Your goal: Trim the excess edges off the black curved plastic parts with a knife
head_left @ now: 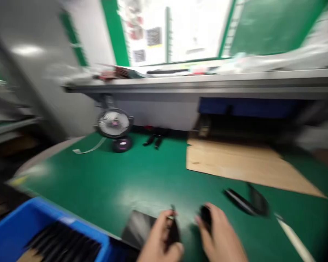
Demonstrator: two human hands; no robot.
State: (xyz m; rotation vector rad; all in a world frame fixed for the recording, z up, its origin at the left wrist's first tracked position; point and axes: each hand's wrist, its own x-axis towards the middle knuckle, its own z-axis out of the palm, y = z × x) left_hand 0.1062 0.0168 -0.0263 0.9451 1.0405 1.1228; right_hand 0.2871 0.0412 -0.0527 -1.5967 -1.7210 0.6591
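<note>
Low in the head view, my left hand point(161, 238) is closed around a dark, thin part point(173, 233) whose pointed end sticks up past the fingers. Just to its right, my right hand point(221, 233) grips a small black rounded piece point(206, 217) between thumb and fingers. The hands are apart, a little above the green table point(104, 182). Motion blur hides the exact kind of both pieces. Beside my left hand lies a dark flat sheet or pouch point(138, 227). Right of my right hand rests a black curved part point(246, 202), also blurred.
A blue bin point(95, 233) with several black parts stands at the lower left. A small fan point(114, 123) is at the back, near black tools point(154, 137). Cardboard point(235, 158) lies under the shelf point(180, 84). A pale strip point(293, 236) with a metal tip lies right.
</note>
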